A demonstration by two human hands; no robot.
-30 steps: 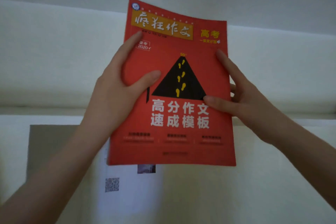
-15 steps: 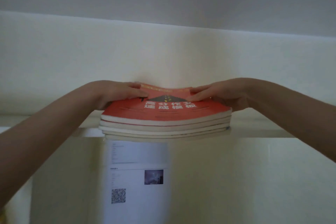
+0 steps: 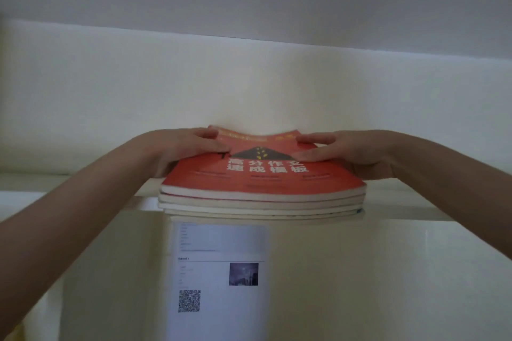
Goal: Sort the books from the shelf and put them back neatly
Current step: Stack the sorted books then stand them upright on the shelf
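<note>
A red book (image 3: 263, 178) with white characters and a black triangle lies flat on top of a stack of several books (image 3: 260, 209) on a pale shelf (image 3: 410, 203). My left hand (image 3: 180, 151) holds the red book's left edge, with thumb and forefinger on the cover. My right hand (image 3: 354, 152) holds the right edge the same way. The book's far edge bows upward between the hands. The stack's front edges overhang the shelf lip slightly. The fingers below the cover are hidden.
A white printed sheet (image 3: 219, 271) with a QR code and a small dark photo hangs on the panel under the shelf, just below the stack. A pale wall (image 3: 249, 86) rises behind the books. Bare shelf board runs to both sides.
A second ago I held the red book upright, facing me. It has been tipped flat and laid on the stack, and since half a second ago the hands have hardly moved.
</note>
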